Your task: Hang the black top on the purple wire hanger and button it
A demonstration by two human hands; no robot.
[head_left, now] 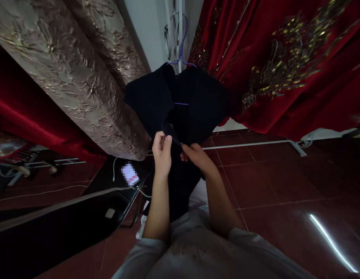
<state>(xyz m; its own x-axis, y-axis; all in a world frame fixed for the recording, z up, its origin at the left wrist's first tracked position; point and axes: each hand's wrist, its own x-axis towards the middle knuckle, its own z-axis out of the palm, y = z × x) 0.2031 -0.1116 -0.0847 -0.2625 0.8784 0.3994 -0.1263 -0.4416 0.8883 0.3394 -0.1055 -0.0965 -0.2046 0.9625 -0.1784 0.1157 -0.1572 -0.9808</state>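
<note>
A dark navy garment (151,93) hangs open at the front on a purple hanger (181,57), straight ahead of me. My left hand (162,146) is closed on the garment's front edge, its thumb pressed against the curled fingers. To the right and slightly lower, my right hand (196,157) pinches the same edge, its fingers partly hidden behind the cloth. Between the hands the edge is pulled taut in a narrow strip. The lower part of the garment drops dark between my forearms.
Beige embossed curtains (90,77) hang on the left, red fabric with gold sequins (293,58) on the right. A black table (66,232) stands at lower left, bearing a lit phone (129,173) and cables. A white rack bar (246,145) runs low above the red tiled floor (273,182).
</note>
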